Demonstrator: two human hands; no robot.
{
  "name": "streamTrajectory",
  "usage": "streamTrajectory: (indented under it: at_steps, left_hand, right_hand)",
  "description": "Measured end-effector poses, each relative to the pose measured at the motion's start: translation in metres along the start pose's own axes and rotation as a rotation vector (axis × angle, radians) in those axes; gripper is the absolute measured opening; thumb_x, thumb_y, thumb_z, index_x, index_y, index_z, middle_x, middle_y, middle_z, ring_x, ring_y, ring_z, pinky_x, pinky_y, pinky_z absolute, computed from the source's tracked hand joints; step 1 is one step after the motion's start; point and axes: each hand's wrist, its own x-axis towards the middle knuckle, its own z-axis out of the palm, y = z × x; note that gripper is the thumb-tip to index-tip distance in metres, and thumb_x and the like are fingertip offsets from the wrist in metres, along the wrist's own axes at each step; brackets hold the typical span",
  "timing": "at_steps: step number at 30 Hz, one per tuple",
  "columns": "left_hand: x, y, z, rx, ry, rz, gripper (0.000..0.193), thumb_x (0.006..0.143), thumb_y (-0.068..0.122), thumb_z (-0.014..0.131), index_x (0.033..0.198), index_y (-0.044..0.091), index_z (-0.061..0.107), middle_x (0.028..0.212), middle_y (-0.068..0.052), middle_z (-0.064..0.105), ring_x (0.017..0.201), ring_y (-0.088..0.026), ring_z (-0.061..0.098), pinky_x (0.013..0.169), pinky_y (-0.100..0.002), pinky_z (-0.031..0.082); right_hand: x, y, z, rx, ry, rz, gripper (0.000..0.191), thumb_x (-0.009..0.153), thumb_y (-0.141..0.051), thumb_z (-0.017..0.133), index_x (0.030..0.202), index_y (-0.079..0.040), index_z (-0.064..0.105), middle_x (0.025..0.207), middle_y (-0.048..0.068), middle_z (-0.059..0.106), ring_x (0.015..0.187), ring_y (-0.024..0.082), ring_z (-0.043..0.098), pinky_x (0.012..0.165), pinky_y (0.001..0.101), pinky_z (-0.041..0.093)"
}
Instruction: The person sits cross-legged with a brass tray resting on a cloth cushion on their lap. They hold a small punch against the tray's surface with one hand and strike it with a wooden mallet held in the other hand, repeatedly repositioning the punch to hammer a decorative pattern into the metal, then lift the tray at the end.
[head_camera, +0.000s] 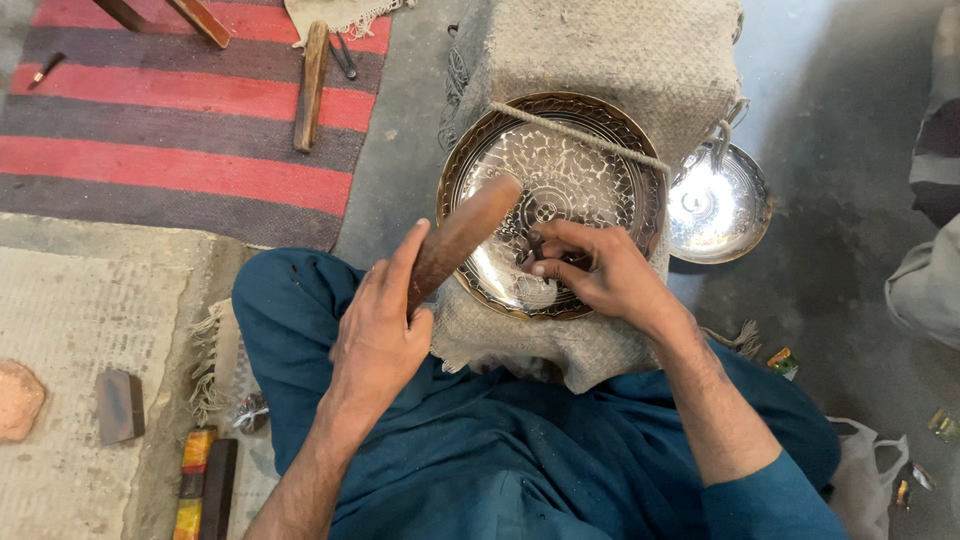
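An engraved brass plate (560, 185) lies tied by rope (580, 135) on a burlap-covered block (620, 50) before the seated person. The right hand (590, 270) pinches a small chisel (533, 248) against the plate; the left hand (380, 325) grips a wooden mallet (460, 240). Light, square blows would likely suit best.

Soft daylight, glare on metal

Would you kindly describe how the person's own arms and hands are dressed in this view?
Both hands are bare: the left hand and the right hand show no gloves or rings. The forearms are bare too; a teal sleeve is pushed up the right arm.
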Motion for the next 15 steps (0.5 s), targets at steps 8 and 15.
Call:
streamTrajectory:
  at_steps: [8, 15]
  left_hand:
    - [-0.0003, 0.0004, 0.0014, 0.071, 0.022, 0.067, 0.09, 0.076, -0.005, 0.064, 0.157, 0.021, 0.036, 0.112, -0.018, 0.062, 0.106, -0.039, 0.064, 0.088, -0.049, 0.051]
    - [0.002, -0.0073, -0.0043, 0.262, 0.009, 0.154, 0.091, 0.076, -0.001, 0.07, 0.158, 0.023, 0.039, 0.096, -0.013, 0.055, 0.095, -0.035, 0.059, 0.085, -0.049, 0.048]
  right_hand:
    - [-0.0001, -0.0008, -0.0002, -0.022, 0.014, -0.038, 0.041, 0.09, -0.008, 0.073, 0.13, -0.004, 0.064, 0.103, 0.009, 0.08, 0.1, 0.018, 0.078, 0.091, 0.0323, 0.06]
    - [0.0005, -0.0045, 0.0007, 0.026, 0.0, 0.022, 0.039, 0.089, -0.011, 0.075, 0.127, -0.006, 0.068, 0.101, 0.006, 0.082, 0.097, 0.016, 0.077, 0.09, 0.0317, 0.059]
